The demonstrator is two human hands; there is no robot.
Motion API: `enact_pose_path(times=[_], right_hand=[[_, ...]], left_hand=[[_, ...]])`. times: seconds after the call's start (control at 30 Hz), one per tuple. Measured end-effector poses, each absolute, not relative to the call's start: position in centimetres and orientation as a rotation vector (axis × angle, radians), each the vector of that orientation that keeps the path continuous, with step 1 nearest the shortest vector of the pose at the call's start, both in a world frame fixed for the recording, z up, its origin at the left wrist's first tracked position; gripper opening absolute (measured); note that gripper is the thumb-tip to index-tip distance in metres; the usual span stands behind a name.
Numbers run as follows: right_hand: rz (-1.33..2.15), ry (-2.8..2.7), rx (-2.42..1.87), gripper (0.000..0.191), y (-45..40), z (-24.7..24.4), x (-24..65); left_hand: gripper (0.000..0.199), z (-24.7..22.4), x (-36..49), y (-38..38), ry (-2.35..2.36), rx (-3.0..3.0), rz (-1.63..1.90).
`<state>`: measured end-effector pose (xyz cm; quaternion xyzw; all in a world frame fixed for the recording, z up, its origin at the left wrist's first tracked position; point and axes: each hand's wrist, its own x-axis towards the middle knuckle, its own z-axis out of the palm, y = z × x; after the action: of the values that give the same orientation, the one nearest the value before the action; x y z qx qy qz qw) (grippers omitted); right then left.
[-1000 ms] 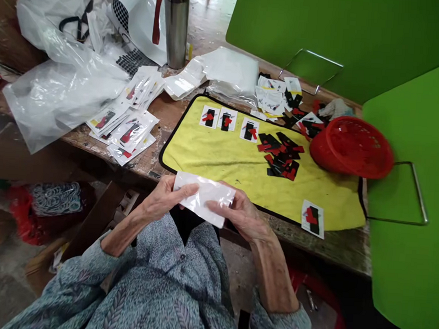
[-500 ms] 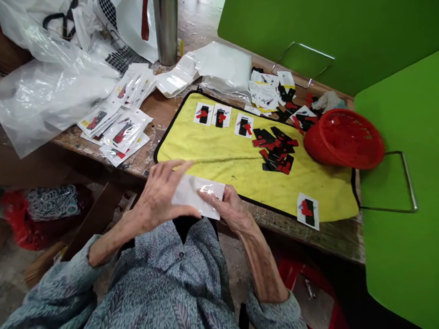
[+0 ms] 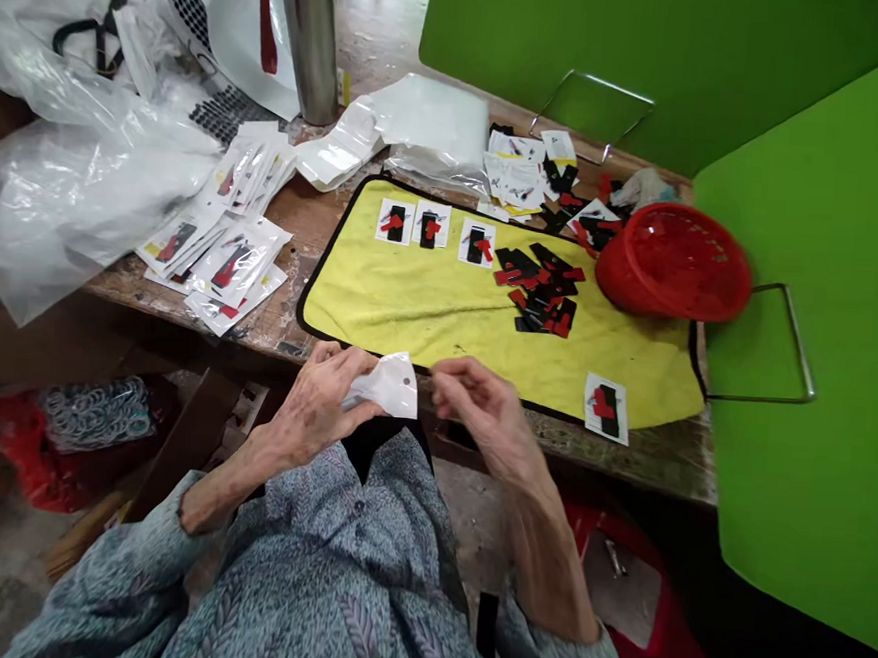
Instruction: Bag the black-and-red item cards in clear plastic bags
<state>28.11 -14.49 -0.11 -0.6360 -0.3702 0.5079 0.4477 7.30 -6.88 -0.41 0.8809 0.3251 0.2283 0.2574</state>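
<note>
I can read no words, numbers or brand on anything before me: the white cards (image 3: pixel 477 242) on my yellow mat (image 3: pixel 426 303) show only red and black shapes, and the packets (image 3: pixel 222 264) at my left are too small to make out.

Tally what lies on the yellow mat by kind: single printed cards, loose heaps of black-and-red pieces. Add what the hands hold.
Single printed cards on the yellow mat: 4
Heap of black-and-red pieces: 1
Clear bag in the left hand: 1
Total: 6
</note>
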Motion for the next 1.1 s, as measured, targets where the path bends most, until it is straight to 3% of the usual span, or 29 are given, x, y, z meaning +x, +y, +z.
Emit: enact_pose_path(times=[0.2, 0.3, 0.57, 0.73, 1.0, 1.1], right_hand=[[-0.009, -0.838, -2.311, 0.03, -21.8, -2.1, 37.9], [-0.254, -0.847, -2.595, 0.035, -23.5, -3.6, 40.5], [-0.19, -0.698, -2.798, 0.046, -22.1, -4.7, 39.5], [-0.049, -0.437, -2.619, 0.036, -21.8, -4.5, 40.1], [-0.035, -0.41, -2.537, 0.029, -21.2, -4.6, 40.2], [-0.006, -0.417, -2.505, 0.027, -21.1, -4.5, 40.3]], left_hand=[[0.024, -1.5, 6.7, -6.8, 1.045, 2.309, 0.664], [0.027, -2.1, 6.9, -6.8, 1.086, 2.282, 0.629], [0.029, -2.0, 6.7, -7.0, 1.088, 2.304, 0.582], [0.031, -1.7, 7.2, -7.3, 1.097, 2.225, 0.561], [0.056, -2.0, 7.5, -7.2, 1.067, 2.249, 0.609], [0.052, -2.0, 7.4, -7.1, 1.042, 2.295, 0.604]])
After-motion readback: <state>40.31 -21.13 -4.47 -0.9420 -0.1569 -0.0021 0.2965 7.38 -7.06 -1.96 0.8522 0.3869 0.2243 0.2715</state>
